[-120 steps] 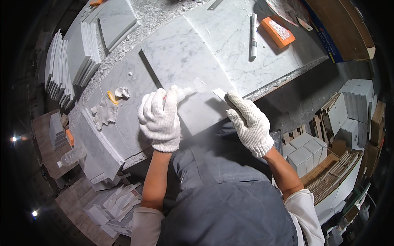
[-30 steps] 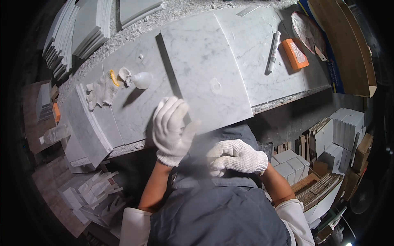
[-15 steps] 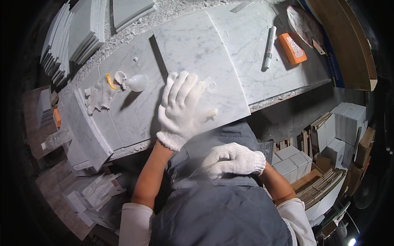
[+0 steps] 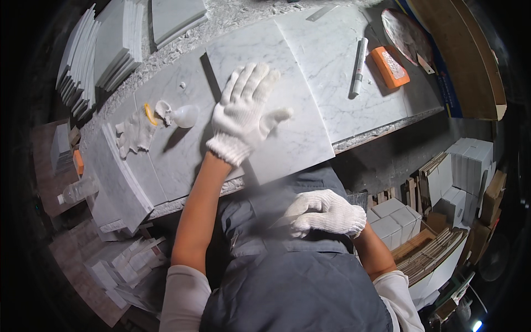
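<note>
My left hand (image 4: 246, 110), in a white knit glove, lies flat on a grey-veined white marble tile (image 4: 298, 124). Its fingers point away from me and the thumb stands out to the right. The tile rests on other marble slabs, and its near edge overhangs the bench toward my lap. Low in front of my waist, my gloved right hand (image 4: 332, 213) is closed, fingers curled, around a thin, pale, blade-like piece (image 4: 281, 221). That piece is blurred, and its held end is hidden by the glove.
Left of the tile lie a translucent squeeze bulb (image 4: 185, 114) and a crumpled glove (image 4: 135, 133). A marker (image 4: 360, 66) and an orange block (image 4: 390, 67) lie right. Stacked tiles (image 4: 119, 50) stand far left; a cardboard box (image 4: 470, 55) borders the right.
My left hand has slid farther away over the tile, its thumb now spread wider. My right hand has shifted a little to the right with the blade-like piece.
</note>
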The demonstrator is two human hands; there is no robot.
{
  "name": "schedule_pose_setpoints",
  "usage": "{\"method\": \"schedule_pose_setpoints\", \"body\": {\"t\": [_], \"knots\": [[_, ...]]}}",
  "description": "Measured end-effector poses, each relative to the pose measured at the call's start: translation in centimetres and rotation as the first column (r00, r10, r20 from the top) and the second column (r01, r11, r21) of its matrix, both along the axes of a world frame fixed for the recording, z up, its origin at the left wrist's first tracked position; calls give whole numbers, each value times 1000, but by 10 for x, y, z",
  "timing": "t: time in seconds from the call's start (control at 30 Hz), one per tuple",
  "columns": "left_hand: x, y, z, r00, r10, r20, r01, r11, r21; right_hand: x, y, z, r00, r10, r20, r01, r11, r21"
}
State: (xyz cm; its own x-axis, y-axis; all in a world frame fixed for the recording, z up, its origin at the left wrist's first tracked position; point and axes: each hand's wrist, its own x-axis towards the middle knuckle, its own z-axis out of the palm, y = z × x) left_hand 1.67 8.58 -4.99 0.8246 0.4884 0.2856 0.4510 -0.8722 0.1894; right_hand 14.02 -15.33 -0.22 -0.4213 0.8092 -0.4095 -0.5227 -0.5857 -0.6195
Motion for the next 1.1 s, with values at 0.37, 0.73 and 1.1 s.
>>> {"method": "schedule_pose_setpoints", "body": {"t": [0.37,0.73,1.1], "knots": [[-37,-32,-2,984,35,-173,-38,999,-15,19,-5,2,985,-153,77,149,988,45],[-29,-80,9,969,-33,-245,15,997,-77,39,-19,-1,621,-742,251,670,669,321],[-10,-39,7,965,61,-253,41,923,382,44,-12,14,596,-682,423,690,705,164]]}}
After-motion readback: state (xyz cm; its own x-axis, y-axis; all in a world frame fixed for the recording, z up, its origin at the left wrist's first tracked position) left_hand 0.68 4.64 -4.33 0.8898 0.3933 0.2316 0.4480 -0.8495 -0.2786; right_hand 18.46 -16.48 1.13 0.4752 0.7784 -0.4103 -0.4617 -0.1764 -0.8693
